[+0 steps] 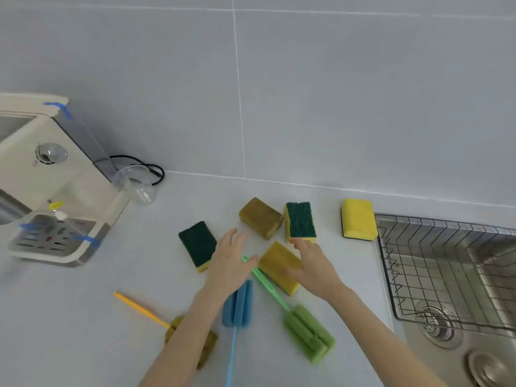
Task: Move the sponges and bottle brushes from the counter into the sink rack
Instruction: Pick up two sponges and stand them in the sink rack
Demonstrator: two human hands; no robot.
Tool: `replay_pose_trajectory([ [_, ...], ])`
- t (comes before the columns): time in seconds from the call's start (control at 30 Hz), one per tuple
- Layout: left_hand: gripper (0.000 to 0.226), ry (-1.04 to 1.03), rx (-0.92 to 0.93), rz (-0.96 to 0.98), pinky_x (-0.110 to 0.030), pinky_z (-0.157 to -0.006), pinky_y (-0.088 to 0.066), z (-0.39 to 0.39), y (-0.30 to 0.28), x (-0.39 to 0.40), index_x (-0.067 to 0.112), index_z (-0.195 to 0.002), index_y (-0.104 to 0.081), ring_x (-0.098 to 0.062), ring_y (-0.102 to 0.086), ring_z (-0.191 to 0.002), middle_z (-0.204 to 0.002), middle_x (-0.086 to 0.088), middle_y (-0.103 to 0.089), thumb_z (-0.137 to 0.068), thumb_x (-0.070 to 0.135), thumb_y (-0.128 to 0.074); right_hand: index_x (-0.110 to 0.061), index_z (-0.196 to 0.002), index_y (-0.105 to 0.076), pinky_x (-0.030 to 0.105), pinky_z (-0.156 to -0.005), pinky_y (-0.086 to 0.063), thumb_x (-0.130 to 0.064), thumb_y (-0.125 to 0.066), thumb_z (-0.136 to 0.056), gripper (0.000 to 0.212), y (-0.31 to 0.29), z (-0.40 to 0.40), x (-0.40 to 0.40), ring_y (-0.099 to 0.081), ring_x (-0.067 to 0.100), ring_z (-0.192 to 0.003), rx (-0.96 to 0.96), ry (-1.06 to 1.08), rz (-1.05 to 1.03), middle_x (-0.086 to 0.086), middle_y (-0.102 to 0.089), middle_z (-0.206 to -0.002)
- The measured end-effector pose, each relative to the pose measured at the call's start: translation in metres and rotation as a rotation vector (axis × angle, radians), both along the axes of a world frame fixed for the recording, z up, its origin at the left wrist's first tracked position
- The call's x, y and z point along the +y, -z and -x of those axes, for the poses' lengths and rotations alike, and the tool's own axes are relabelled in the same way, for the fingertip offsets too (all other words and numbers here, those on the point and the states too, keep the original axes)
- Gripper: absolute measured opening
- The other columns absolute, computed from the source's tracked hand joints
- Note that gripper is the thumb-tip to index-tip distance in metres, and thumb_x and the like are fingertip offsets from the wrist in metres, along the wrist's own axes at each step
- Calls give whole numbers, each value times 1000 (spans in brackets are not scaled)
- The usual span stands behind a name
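Several sponges lie on the white counter: a green-topped sponge (pixel 197 243) at the left, a brown sponge (pixel 261 217), a green-and-yellow sponge (pixel 300 222), a bright yellow sponge (pixel 358 219) beside the sink, and a mustard sponge (pixel 279 265). Three bottle brushes lie nearer me: blue (pixel 238 307), green (pixel 308 332) and yellow-handled (pixel 139 307). My left hand (pixel 230 263) hovers open over the green brush's handle tip. My right hand (pixel 312 268) rests on the mustard sponge, fingers spread. The wire sink rack (pixel 396 263) sits in the sink at the right.
A cream water dispenser (pixel 53 188) with a drip tray stands at the left, a clear plastic cup (pixel 136 185) and a black cable (pixel 150 169) beside it. The steel sink with its drain (pixel 438 328) lies at the right. A grey tiled wall backs the counter.
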State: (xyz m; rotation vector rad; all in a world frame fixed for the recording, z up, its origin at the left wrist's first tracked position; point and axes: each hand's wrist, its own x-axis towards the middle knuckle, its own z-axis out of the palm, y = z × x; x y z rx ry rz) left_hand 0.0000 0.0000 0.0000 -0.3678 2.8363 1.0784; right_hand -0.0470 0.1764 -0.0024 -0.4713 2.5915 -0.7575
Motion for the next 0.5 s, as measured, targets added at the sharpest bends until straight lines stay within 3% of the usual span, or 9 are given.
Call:
replay_pose_trajectory([
  [0.13,65,-23,-63,-17,-45,-113,-22,34,19,4,20,-139,-25,-29,-12,-140,-153,-14,-11,-86,40,-56,-18,-136,-32,35,-101,-37,-35,-66,-76,72,10,7,-9,-36,24,-127,-19,-3,-77,6,-43,-138],
  [0.27,73,-37,-65,84,-44,-113,-21,67,38,9,19,-140,-21,-30,-7,-141,-154,-16,-5,-83,48,-56,-20,-136,-31,35,-100,-37,-42,-68,-72,78,21,21,-13,-37,23,-126,-47,-17,-133,3,-41,-139],
  [0.5,77,-93,14,165,-48,-114,-19,98,49,10,15,-132,-30,-35,-1,-142,-154,-20,-3,-73,46,-69,-22,-134,-33,34,-96,-39,-46,-71,-68,80,24,24,-11,-41,19,-120,-128,-32,-101,0,-45,-133],
])
